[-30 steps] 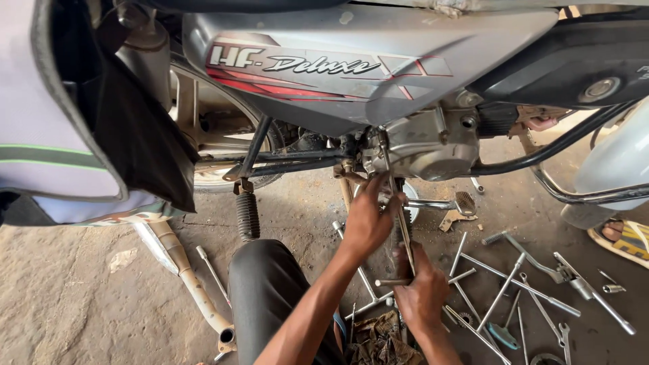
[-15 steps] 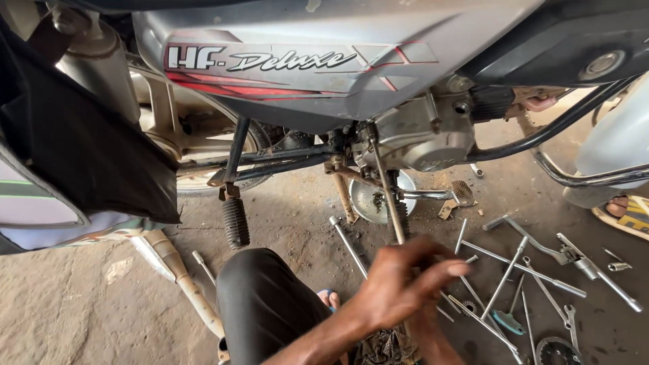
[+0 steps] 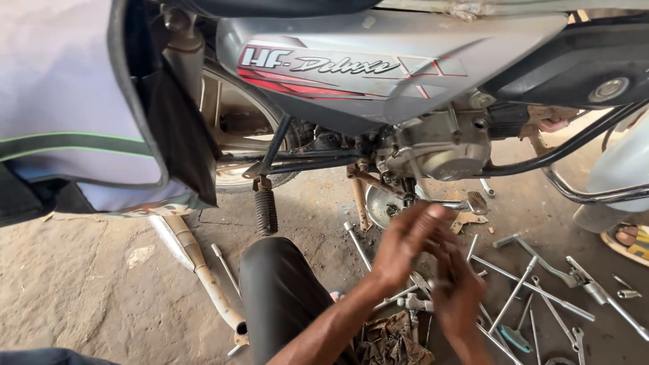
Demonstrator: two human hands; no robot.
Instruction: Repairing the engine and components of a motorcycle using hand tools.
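While both hands are blurred, grip is hard to read: left hand (image 3: 409, 243) has fingers part-curled, right hand (image 3: 460, 290) sits just below it, touching; can't tell whether either pinches anything. They hover under the engine case (image 3: 439, 152), over the tool spread (image 3: 541, 290) (at least six long wrenches, one teal-handled driver (image 3: 517, 336)). Risk, my read: a small part dropped into the rag pile (image 3: 392, 345) gets lost. One exhaust pipe (image 3: 196, 263).

Both forearms are bare to the elbow, with no sleeve, glove, watch or ring showing. The left hand (image 3: 405, 240) and right hand (image 3: 458, 294) are blurred, so finer marks cannot be told. A knee (image 3: 280, 290) is covered in smooth, dark grey-black trouser cloth.
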